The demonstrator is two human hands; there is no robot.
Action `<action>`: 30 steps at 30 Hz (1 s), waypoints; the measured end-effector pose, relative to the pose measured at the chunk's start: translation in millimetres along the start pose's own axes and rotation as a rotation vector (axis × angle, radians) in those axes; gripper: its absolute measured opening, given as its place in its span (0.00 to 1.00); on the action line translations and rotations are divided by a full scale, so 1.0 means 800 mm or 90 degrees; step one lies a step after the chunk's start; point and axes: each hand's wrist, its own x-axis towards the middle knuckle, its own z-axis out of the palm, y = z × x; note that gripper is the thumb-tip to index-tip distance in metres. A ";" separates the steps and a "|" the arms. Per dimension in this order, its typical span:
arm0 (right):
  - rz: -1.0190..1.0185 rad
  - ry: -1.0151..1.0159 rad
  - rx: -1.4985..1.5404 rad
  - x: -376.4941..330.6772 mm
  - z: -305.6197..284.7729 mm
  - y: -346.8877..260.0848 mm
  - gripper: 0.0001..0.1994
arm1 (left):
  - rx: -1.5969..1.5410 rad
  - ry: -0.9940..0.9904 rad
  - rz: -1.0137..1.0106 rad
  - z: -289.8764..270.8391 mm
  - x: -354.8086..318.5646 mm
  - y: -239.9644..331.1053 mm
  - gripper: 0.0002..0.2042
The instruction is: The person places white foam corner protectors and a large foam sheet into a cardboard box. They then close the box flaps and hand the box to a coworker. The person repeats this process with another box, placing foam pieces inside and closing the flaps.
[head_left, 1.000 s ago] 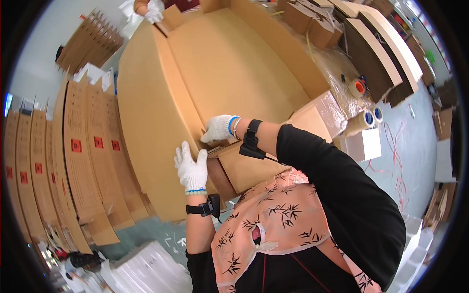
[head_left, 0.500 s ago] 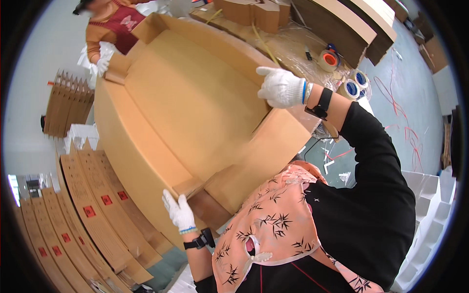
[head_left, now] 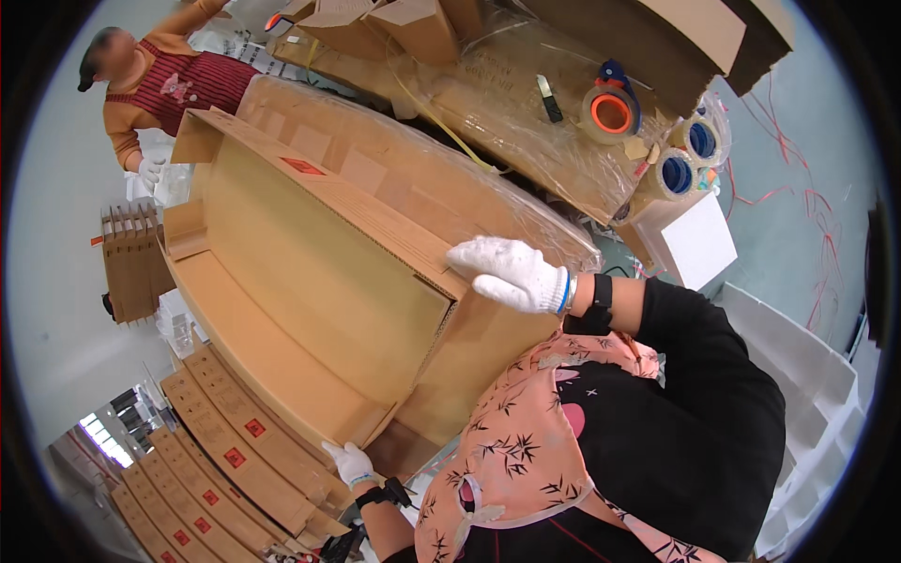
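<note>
A long, open cardboard box (head_left: 310, 239) stretches from near me to the far left, tilted, its interior showing and its near-end flaps folded out. My right hand (head_left: 514, 272), in a white knit glove, lies against the outer face of its right wall near the close corner, fingers stretched out. At the near left corner my left hand (head_left: 350, 462), gloved too, touches the lower edge with fingers and thumb apart. Part of that contact is hidden. A co-worker in a red striped apron (head_left: 192, 89) stands at the far end, one gloved hand (head_left: 150, 174) close to the box.
Behind the box lies another plastic-wrapped carton (head_left: 375, 150). A tape dispenser (head_left: 610, 111), a cutter knife (head_left: 549, 98) and tape rolls (head_left: 676, 174) sit on a wrapped surface at the right. Flat cartons (head_left: 253, 450) stand stacked at lower left; white foam (head_left: 798, 375) is at right.
The box has tilted and shifted left and down, baring the wrapped carton behind. My right hand moved from the wall's top edge to its outer face; my left hand went lower.
</note>
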 end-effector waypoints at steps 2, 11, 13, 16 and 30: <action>0.099 -0.049 0.176 0.005 0.011 0.015 0.27 | 0.026 -0.013 -0.027 -0.005 -0.005 0.009 0.36; 0.162 -0.054 0.221 0.198 0.047 0.099 0.30 | 0.106 0.004 -0.015 -0.016 -0.003 0.023 0.38; 0.253 -0.119 0.162 0.233 0.047 0.110 0.31 | 0.106 0.000 -0.021 -0.017 -0.006 0.025 0.38; 0.297 -0.220 0.045 0.243 0.041 0.126 0.30 | 0.106 0.002 -0.033 -0.011 -0.008 0.020 0.38; 0.230 -0.144 0.252 0.229 0.049 0.079 0.37 | 0.060 0.020 -0.034 -0.011 -0.018 0.028 0.37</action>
